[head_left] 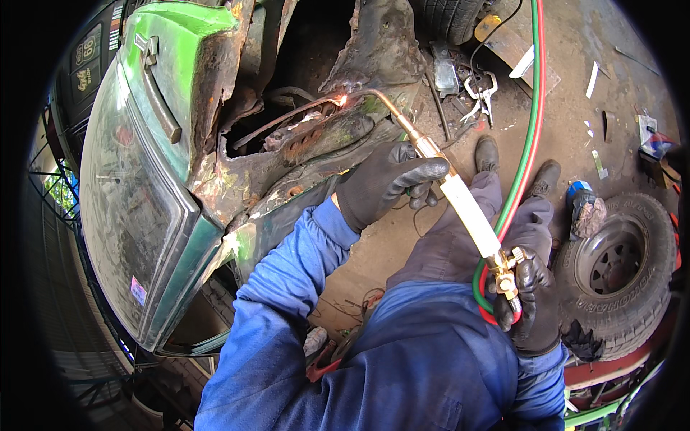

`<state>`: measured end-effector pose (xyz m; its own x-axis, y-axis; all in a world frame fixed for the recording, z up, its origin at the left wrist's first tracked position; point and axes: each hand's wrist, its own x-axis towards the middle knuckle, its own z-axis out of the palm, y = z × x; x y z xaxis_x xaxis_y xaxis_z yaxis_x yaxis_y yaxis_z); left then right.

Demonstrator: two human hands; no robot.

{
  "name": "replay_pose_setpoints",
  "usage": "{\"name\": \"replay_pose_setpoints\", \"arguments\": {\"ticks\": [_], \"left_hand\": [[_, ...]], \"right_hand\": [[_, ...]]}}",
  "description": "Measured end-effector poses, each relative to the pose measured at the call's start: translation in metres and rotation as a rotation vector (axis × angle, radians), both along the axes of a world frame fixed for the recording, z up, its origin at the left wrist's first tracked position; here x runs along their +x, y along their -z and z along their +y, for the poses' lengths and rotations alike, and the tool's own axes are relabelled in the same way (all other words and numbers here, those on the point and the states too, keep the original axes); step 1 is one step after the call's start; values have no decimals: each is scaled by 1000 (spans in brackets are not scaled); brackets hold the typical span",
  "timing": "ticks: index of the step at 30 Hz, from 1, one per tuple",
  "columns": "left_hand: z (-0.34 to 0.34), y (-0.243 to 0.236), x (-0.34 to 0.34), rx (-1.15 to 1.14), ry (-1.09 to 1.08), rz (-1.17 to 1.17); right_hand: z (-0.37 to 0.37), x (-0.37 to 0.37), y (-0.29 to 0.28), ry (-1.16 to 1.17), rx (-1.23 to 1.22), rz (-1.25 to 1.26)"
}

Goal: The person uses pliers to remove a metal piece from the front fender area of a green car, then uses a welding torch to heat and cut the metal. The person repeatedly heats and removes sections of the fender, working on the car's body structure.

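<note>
The torch (467,215) is mid-scene, gripped by the left hand (392,183) near its front and the right hand (535,305) behind, its flame (342,100) at the far rusty body (298,149), with a lettered tyre (650,305) right, printed pink-blue label (138,291) near left and lettered black panel (88,61) far left.

The torch (468,215) is coloured white along its handle and brass at its valves (502,266). Its hoses are seen in plain green (535,79) and red (543,79). Black is shown by the left glove (381,183) and right glove (535,298), blue by the jacket (431,345). The green car body (183,30) is patched with brown rust (224,54).
</note>
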<state>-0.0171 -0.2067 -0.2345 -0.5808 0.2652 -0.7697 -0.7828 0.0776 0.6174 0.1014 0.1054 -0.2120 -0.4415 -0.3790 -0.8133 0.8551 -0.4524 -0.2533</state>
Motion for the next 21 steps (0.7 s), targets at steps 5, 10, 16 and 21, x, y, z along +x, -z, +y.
{"name": "replay_pose_setpoints", "arguments": {"ticks": [5, 10, 16, 21], "left_hand": [[-2, 2, 2, 0, 14, 5], [-4, 4, 3, -2, 26, 11], [-3, 2, 2, 11, 27, 13], [-3, -3, 2, -25, 75, 28]], "right_hand": [[0, -1, -1, -15, 6, 0], [0, 0, 0, -13, -4, -8], [0, 0, 1, -3, -21, -1], [1, 3, 1, -10, 2, -28]]}}
